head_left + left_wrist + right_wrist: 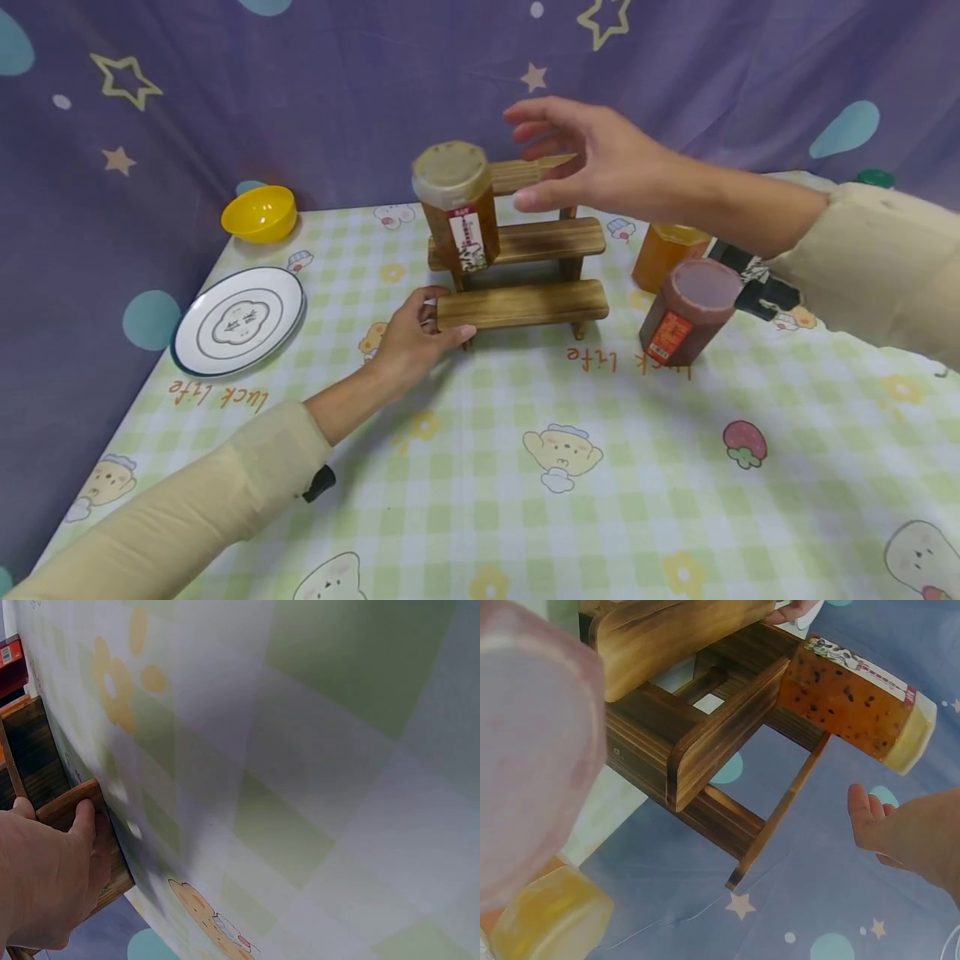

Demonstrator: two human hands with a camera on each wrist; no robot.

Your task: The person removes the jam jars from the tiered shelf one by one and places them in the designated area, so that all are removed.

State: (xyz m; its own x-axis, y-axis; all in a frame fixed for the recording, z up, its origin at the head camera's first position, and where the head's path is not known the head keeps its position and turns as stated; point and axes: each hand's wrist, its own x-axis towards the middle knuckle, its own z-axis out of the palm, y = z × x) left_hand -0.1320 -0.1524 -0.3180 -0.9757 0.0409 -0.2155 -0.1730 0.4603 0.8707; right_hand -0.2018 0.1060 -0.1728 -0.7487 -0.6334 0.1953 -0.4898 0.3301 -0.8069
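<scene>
A three-tier wooden rack [525, 304] stands near the back of the table. My left hand [412, 342] grips the left end of its lowest tier, thumb in front and fingers round the side; the left wrist view shows this hand [56, 862] on the wood. A jar of orange jam with dark seeds [847, 697] and a pale lid sits at the rack's left end, seemingly on the middle tier. To the right of that jar, my right hand [577, 154] is raised with fingers apart and loosely bent. It holds nothing, and a gap separates it from the jar [457, 208].
Right of the rack stand a dark red jar [693, 308] and an orange jar [667, 254], partly behind my right forearm. A green lid [875, 177] shows farther back. At left are a yellow bowl [261, 215] and white plates [240, 321]. A purple curtain [337, 100] hangs behind.
</scene>
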